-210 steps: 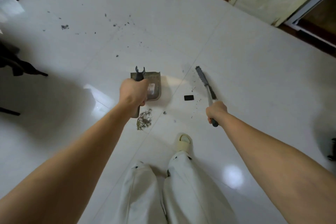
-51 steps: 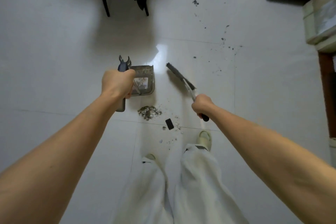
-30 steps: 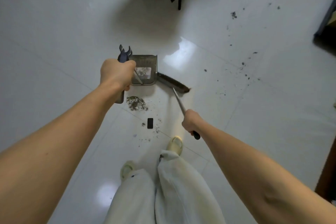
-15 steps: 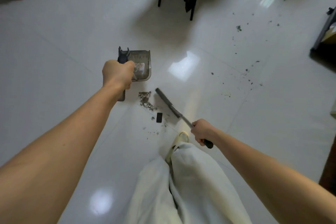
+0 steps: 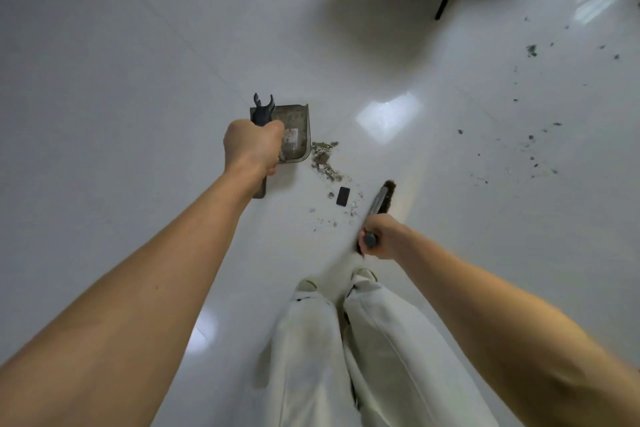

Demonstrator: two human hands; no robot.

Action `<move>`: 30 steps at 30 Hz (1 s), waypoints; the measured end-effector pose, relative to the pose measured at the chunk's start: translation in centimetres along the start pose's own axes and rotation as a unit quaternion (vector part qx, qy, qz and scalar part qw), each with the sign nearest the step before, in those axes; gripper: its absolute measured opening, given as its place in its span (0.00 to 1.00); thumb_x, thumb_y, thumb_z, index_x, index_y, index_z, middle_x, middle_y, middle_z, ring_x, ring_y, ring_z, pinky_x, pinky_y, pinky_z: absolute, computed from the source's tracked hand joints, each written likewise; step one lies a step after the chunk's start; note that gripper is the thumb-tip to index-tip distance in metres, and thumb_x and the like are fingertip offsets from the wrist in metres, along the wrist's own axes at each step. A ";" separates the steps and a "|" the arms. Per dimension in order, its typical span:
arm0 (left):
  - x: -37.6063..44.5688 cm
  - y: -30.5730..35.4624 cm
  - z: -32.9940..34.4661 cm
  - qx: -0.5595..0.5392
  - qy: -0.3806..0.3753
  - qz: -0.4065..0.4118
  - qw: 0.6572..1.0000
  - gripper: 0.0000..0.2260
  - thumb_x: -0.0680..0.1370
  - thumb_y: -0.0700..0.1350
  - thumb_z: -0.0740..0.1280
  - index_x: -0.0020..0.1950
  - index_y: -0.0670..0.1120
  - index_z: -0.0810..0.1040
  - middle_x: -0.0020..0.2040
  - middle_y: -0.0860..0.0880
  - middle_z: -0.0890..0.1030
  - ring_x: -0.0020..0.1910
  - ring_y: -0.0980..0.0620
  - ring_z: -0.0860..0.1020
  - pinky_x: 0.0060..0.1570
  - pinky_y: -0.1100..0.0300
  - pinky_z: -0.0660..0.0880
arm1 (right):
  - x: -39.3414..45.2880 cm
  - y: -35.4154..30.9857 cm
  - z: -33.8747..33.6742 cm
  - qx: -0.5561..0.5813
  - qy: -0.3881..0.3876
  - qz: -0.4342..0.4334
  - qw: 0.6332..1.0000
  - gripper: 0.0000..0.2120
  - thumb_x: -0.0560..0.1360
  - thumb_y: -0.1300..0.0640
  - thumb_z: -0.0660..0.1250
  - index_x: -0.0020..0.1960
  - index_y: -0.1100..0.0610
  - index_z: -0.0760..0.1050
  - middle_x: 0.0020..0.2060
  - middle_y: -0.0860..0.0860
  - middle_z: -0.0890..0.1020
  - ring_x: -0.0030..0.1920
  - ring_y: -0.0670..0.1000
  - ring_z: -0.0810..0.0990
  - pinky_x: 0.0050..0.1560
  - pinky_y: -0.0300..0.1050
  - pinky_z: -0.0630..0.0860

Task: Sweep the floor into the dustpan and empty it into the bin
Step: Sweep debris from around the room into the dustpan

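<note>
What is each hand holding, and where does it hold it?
The left hand grips the dustpan by its upright dark handle. The right hand grips the broom near the top end of its handle.

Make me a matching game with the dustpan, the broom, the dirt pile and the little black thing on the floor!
Things:
1. dustpan
2. broom
3. dirt pile
4. little black rectangle

Where:
A. lying flat on the floor between the dirt pile and the broom head
B. held by its handle in the left hand
C. heaped on the floor just beside the dustpan's edge
D. held by its handle in the right hand

Right pairs: 1-B, 2-D, 3-C, 4-A
</note>
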State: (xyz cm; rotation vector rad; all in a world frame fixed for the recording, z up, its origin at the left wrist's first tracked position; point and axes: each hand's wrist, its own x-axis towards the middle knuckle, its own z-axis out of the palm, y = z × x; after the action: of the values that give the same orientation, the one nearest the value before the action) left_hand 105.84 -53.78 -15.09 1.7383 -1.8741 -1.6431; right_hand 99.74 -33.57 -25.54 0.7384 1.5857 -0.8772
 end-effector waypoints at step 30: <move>-2.6 -4.7 -7.3 -0.038 0.089 -0.037 0.995 0.07 0.75 0.42 0.63 0.37 0.43 0.72 0.28 0.48 0.70 0.22 0.51 0.65 0.20 0.67 0.63 | -2.1 2.0 5.2 0.212 -0.102 0.062 0.970 0.11 0.79 0.66 0.52 0.38 0.61 0.62 0.14 0.55 0.68 0.13 0.49 0.67 0.14 0.32 0.65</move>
State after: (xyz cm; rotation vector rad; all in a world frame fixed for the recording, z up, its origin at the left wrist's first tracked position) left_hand 114.79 -55.13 -14.07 1.8749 -1.6676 -1.5049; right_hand 104.50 -36.95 -24.35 1.0005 1.1686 -1.1757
